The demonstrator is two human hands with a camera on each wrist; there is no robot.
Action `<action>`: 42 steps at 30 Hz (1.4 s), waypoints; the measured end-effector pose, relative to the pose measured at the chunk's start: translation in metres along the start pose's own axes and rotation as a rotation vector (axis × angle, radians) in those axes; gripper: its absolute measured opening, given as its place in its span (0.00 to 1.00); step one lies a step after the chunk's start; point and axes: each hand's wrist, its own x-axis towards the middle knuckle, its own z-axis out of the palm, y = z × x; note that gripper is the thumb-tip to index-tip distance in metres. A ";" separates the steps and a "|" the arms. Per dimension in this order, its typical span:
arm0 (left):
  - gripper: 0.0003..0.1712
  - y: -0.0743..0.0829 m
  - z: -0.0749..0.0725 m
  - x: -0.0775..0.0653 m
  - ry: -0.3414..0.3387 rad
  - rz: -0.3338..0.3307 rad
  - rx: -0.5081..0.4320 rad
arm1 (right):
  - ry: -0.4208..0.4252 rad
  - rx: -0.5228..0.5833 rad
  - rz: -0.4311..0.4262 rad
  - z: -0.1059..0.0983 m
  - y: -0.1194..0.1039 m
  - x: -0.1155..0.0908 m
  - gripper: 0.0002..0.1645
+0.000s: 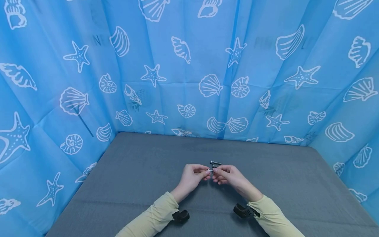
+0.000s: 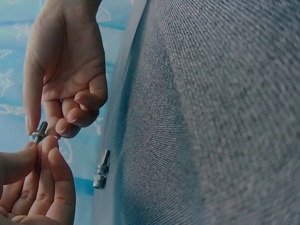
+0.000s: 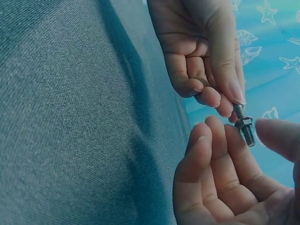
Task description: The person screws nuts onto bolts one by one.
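Just above the grey table, my left hand (image 1: pixel 191 177) pinches one end of a threaded metal bolt (image 3: pixel 249 136) between thumb and fingers. A hex nut (image 3: pixel 243 123) sits partway along the bolt's thread. From the other side my right hand (image 1: pixel 232 177) has its thumb and index fingertips right at the nut, one on each side. The bolt's held end is hidden behind the left fingertips. Past the hands, a socket-head bolt (image 1: pixel 215 162) lies on the table, with more metal hardware (image 1: pixel 214 166) close beside it, partly covered by the right hand.
The grey cloth-covered table (image 1: pixel 142 158) extends around both forearms. A blue curtain (image 1: pixel 183 82) with white shells and starfish hangs behind it and along both sides. Black wrist devices (image 1: pixel 243 210) jut out from the sleeves over the table.
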 end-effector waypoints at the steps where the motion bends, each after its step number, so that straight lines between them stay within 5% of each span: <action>1: 0.06 0.000 0.000 0.000 0.002 -0.006 0.000 | -0.002 0.005 0.003 0.000 -0.001 0.000 0.20; 42: 0.07 0.000 -0.001 0.000 0.020 0.011 -0.012 | 0.027 0.053 -0.016 0.003 -0.004 0.000 0.19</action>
